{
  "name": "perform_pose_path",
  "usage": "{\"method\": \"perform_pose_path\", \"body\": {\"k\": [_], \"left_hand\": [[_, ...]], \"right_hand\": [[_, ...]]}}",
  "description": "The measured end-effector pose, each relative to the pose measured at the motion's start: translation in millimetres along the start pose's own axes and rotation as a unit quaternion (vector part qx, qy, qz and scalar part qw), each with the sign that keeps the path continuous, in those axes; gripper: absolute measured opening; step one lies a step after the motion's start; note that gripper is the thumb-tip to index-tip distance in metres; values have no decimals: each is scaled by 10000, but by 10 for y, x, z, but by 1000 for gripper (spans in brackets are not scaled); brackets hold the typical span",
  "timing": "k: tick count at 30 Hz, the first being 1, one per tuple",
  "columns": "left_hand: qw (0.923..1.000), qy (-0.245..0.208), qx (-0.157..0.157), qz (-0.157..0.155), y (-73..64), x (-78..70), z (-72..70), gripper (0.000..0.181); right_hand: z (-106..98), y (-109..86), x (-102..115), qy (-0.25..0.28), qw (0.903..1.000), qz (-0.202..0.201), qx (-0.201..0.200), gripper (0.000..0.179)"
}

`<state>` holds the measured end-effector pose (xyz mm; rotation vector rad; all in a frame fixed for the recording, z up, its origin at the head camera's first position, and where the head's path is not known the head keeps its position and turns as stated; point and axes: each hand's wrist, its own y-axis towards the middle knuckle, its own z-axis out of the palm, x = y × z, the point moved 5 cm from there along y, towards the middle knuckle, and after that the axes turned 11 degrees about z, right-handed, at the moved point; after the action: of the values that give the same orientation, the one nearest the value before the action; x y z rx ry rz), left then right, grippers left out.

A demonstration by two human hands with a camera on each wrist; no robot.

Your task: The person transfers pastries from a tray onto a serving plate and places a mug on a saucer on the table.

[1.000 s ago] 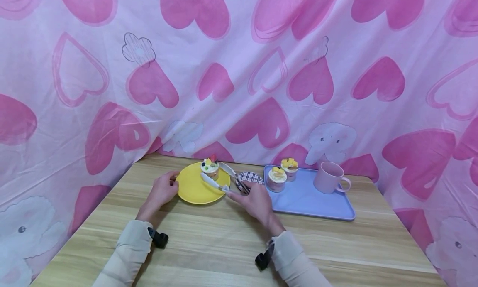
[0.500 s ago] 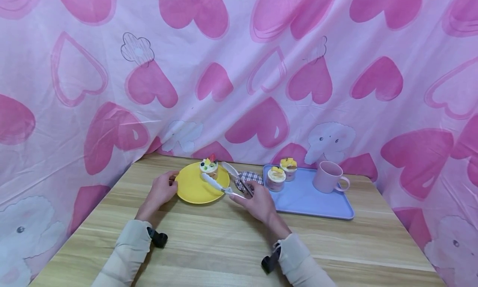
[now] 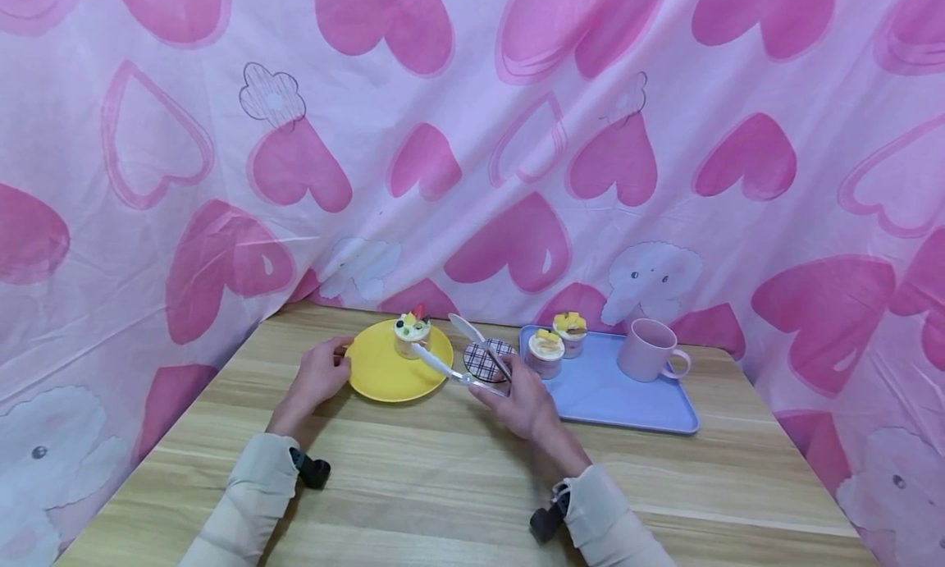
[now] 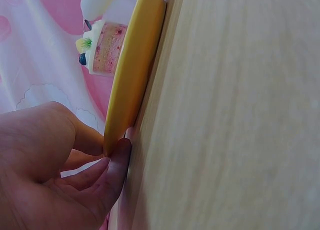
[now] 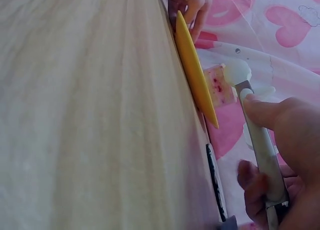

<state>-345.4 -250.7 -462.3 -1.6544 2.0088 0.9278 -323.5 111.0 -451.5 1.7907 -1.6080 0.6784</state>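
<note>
On the yellow plate (image 3: 384, 378) stands a small layered cake cup (image 3: 412, 337) topped with cream, berries and a strawberry. My left hand (image 3: 317, 378) pinches the plate's left rim; in the left wrist view the fingers (image 4: 90, 140) meet around its edge. My right hand (image 3: 524, 399) grips a pair of metal tongs with white tips (image 3: 434, 362). The tongs are spread apart; one tip overlaps the cake's right side in the head view, and the other points past it. Part of the tongs' handle is hidden in the right hand, while the right wrist view shows one arm of the tongs (image 5: 260, 145) along the thumb.
A round checked coaster (image 3: 481, 362) lies between the plate and a blue tray (image 3: 620, 411). On the tray are two cake cups with yellow topping (image 3: 546, 354) and a pink mug (image 3: 650, 349). A pink heart-printed curtain (image 3: 509, 239) hangs behind the table (image 3: 413, 485).
My right hand has moved right with the tongs, and their tips have drawn away from the cake on the plate. The left hand and plate have stayed in place.
</note>
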Motion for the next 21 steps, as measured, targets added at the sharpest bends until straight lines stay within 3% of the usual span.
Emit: {"method": "perform_pose_path", "body": {"k": [11, 21], "left_hand": [[10000, 10, -23, 69, -3, -11, -10, 51], [10000, 9, -18, 60, 0, 15, -5, 51]], "right_hand": [[-189, -40, -38, -3, 9981, 360, -494, 87], [-416, -116, -134, -185, 9970, 483, -584, 83]]}}
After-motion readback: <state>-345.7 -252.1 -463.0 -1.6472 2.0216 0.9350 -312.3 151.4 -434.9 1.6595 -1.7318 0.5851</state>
